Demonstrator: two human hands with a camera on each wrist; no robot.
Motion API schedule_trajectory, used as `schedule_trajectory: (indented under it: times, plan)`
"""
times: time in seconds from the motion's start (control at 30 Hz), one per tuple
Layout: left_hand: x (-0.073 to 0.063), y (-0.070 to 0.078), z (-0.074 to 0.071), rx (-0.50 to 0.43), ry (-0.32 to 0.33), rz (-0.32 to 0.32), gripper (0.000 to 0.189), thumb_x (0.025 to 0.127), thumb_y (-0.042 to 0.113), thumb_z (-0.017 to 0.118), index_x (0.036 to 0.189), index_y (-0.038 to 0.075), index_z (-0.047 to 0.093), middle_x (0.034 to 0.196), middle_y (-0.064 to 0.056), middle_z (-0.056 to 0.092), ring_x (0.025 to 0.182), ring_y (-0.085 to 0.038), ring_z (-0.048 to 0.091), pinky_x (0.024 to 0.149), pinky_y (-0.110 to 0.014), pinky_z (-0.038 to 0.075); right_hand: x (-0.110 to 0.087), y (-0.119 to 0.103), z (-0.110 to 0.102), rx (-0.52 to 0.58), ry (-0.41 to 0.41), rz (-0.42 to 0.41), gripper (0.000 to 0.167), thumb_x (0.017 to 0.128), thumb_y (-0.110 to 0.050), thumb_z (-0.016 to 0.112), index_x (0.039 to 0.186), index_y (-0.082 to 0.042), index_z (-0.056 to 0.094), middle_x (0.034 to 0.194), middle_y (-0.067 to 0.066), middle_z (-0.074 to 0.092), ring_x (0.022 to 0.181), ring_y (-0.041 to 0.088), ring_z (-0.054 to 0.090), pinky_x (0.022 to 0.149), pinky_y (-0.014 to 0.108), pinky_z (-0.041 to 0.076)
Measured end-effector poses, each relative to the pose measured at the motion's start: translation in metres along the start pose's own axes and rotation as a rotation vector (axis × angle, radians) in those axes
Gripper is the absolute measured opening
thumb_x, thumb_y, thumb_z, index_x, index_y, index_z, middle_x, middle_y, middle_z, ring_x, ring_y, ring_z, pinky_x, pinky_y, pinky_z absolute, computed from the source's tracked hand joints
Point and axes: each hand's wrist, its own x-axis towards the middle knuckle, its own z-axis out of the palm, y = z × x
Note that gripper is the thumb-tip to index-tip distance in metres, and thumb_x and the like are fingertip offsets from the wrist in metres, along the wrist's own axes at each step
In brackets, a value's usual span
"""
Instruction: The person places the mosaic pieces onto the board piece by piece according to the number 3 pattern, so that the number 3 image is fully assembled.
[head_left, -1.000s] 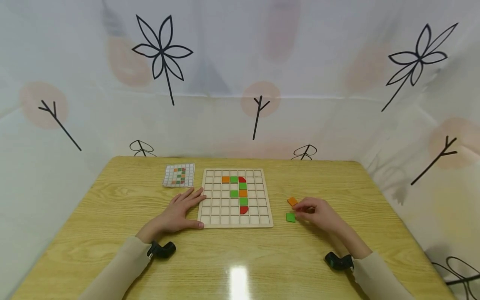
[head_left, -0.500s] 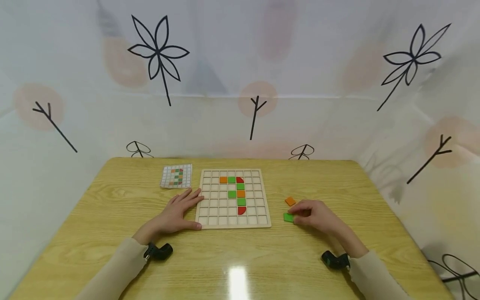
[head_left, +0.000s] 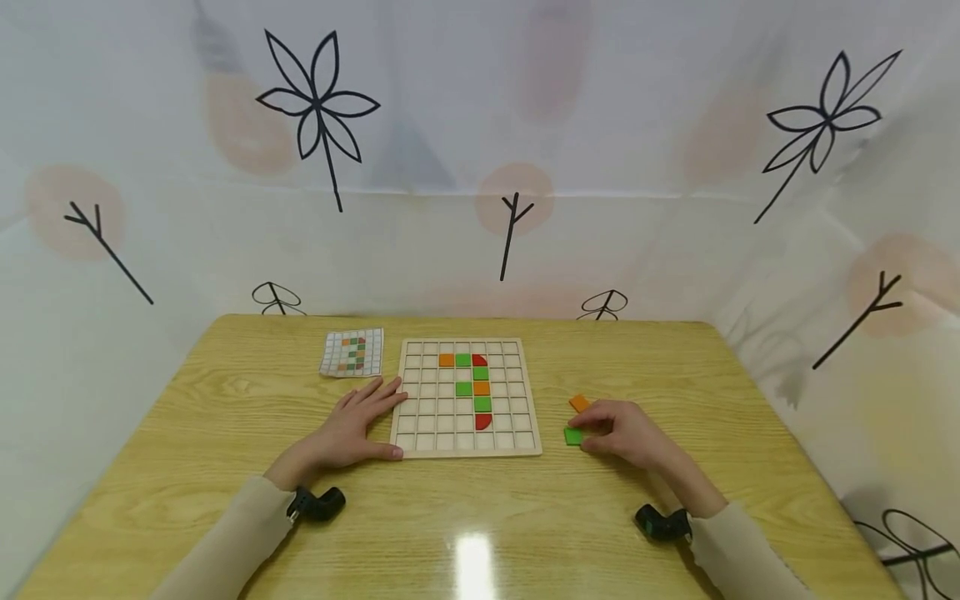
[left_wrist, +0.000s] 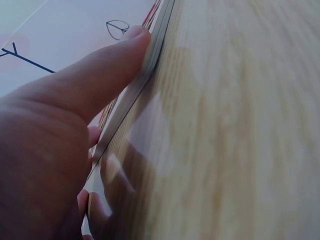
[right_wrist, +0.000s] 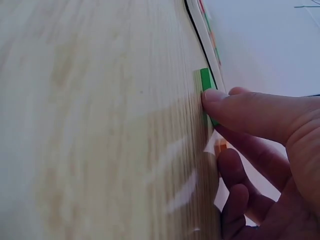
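Note:
A pale wooden grid board [head_left: 420,447] lies mid-table, with green squares, orange squares and red rounded pieces in some of its cells. My left hand [head_left: 352,425] spreads its fingers along the board's left edge; in the left wrist view the thumb [left_wrist: 110,65] lies against the rim. To the right of the board my right hand [head_left: 628,433] pinches a green square tile [head_left: 573,437] at its side, thumb [right_wrist: 216,96] on the near edge. The tile is low at the tabletop. Just behind it sits an orange square tile [head_left: 579,403], partly covered by the fingers.
A small printed pattern card [head_left: 352,352] with a coloured grid lies behind the left hand, left of the board. The wooden table [head_left: 420,517] ends at a pale curtain [head_left: 420,250] with plant drawings at the back and sides.
My right hand has shifted slightly left and down from beside the orange tile, its thumb and index finger coming round the green tile. The left hand stays at the board.

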Motion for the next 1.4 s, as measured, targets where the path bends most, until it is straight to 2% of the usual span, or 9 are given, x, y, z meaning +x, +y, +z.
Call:
schedule_trajectory:
  times: [0.3, 0.73, 1.03, 1.2, 1.4]
  plan:
    - [-0.0001, -0.0001, 0.0001, 0.013, 0.011, 0.008, 0.091, 0.083, 0.057, 0.073, 0.155, 0.015, 0.038, 0.165, -0.007, 0.019, 0.151, -0.036, 0.008, 0.113, -0.065, 0.005, 0.0003, -0.0033, 0.0001, -0.052, -0.005, 0.058, 0.032, 0.081, -0.016, 0.084, 0.111, -0.01, 0.076, 0.092, -0.006, 0.065, 0.079, 0.009, 0.056, 0.069, 0.026, 0.049]
    - [0.0003, -0.0026, 0.002, 0.007, 0.001, -0.005, 0.091, 0.083, 0.058, 0.073, 0.156, 0.017, 0.037, 0.165, -0.003, 0.017, 0.151, -0.034, 0.006, 0.115, -0.062, 0.004, 0.003, -0.0102, 0.0034, -0.059, -0.02, 0.065, 0.03, 0.082, -0.017, 0.082, 0.109, -0.005, 0.075, 0.087, -0.003, 0.062, 0.078, 0.01, 0.054, 0.066, 0.027, 0.047]
    - [0.0, -0.002, 0.0017, -0.002, 0.005, 0.002, 0.09, 0.084, 0.057, 0.073, 0.156, 0.017, 0.037, 0.165, -0.005, 0.018, 0.151, -0.035, 0.006, 0.114, -0.063, 0.004, 0.0032, -0.0071, 0.0038, -0.001, 0.016, 0.113, 0.018, 0.083, -0.013, 0.081, 0.096, -0.014, 0.068, 0.085, -0.002, 0.061, 0.079, 0.016, 0.054, 0.068, 0.027, 0.047]
    - [0.0001, -0.0021, 0.002, -0.003, 0.014, 0.01, 0.09, 0.084, 0.056, 0.074, 0.156, 0.016, 0.037, 0.165, -0.007, 0.019, 0.151, -0.036, 0.007, 0.114, -0.064, 0.004, 0.0026, -0.0057, 0.0008, 0.061, 0.038, 0.125, 0.013, 0.087, -0.013, 0.078, 0.096, -0.012, 0.069, 0.084, 0.0, 0.062, 0.076, 0.018, 0.056, 0.063, 0.027, 0.048]
    - [0.0002, -0.0029, 0.0015, 0.005, 0.01, 0.01, 0.091, 0.084, 0.057, 0.073, 0.156, 0.016, 0.037, 0.165, -0.007, 0.019, 0.151, -0.036, 0.007, 0.114, -0.064, 0.004, 0.0048, -0.0067, 0.0009, 0.081, 0.06, 0.148, 0.011, 0.088, -0.014, 0.077, 0.096, -0.011, 0.07, 0.083, 0.001, 0.062, 0.074, 0.018, 0.055, 0.057, 0.027, 0.047]
